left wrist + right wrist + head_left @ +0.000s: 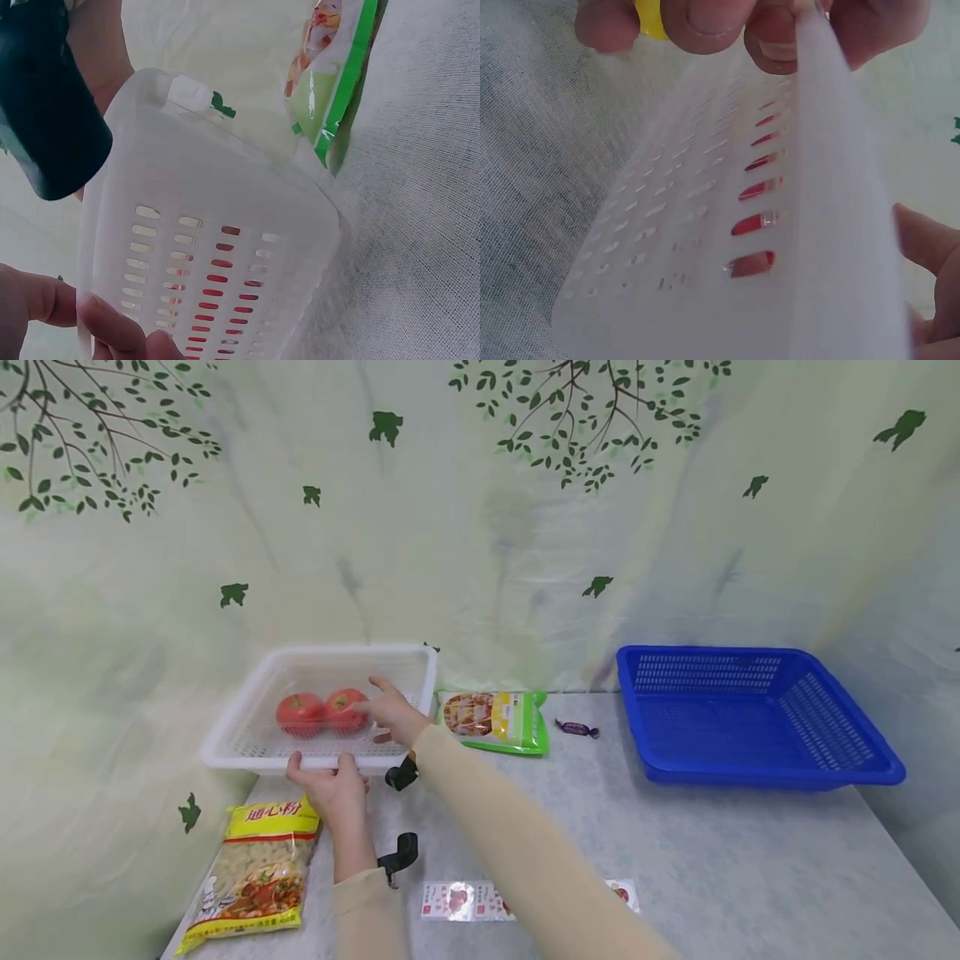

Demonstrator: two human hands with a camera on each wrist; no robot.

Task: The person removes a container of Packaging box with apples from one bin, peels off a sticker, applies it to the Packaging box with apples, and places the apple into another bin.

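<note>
Tomatoes (322, 713), two of them wrapped in film, are lying in the white basket (247, 739) at the table's left rear, so we are judging this part nearly done. Our right hand (393, 710) is touching them with relaxed fingers, while our left hand (333, 785) is gripping the near rim. Only the head view is showing the blue basket (757, 714); the wrist views are showing red through the slots.

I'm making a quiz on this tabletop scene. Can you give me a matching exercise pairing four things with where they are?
Things:
1. tomatoes
2. wrapped candy
3. macaroni bag
4. blue basket

Places:
a. table's near left corner
b. inside the white basket
c. far right of the table
d. between the green snack bag and the blue basket

Pairs: 1-b, 2-d, 3-a, 4-c
</note>
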